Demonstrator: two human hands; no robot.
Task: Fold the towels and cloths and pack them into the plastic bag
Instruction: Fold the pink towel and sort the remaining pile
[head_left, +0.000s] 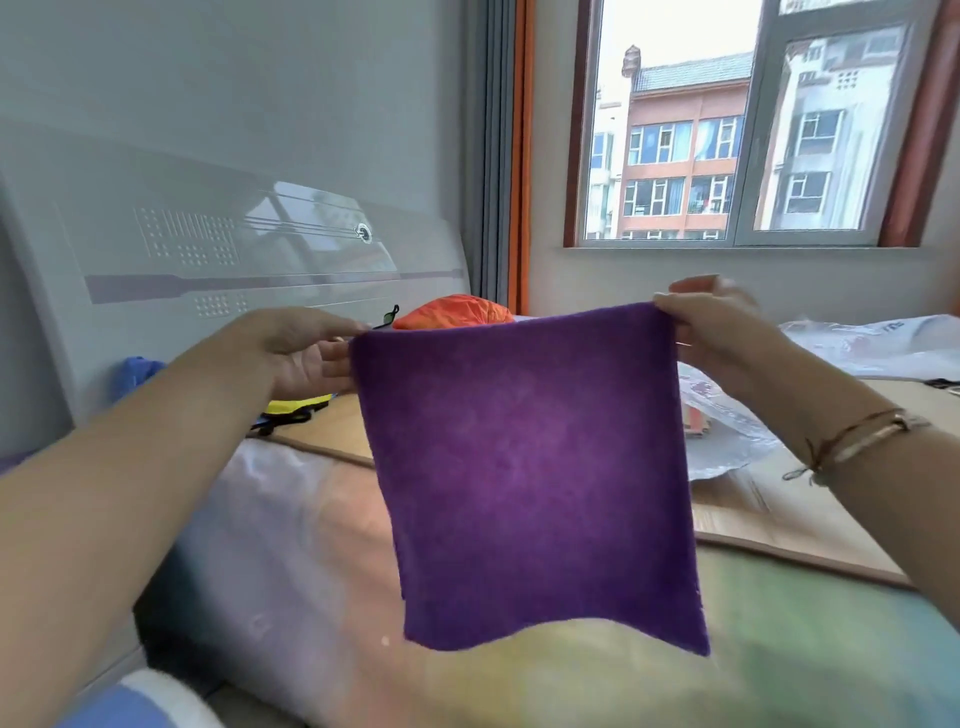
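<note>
On a bed by a window, a square purple terry cloth (524, 467) hangs spread in the air, its top corners pinched by the left hand (306, 353) and right hand (711, 327); bringing those corners together evenly should give a clean fold

the cloth (524, 467) is hanging in front of the person, above the bed (597, 675), with the left hand (306, 353) holding its upper left corner and the right hand (711, 327) holding its upper right corner. behind the cloth, a crumpled bundle (452, 314) is sitting near the headboard (208, 260), which is standing to the left. the plastic bag (727, 421) is lying to the right of the cloth on a flat board (769, 514). the window (748, 124) is sitting behind, to the right.
</note>
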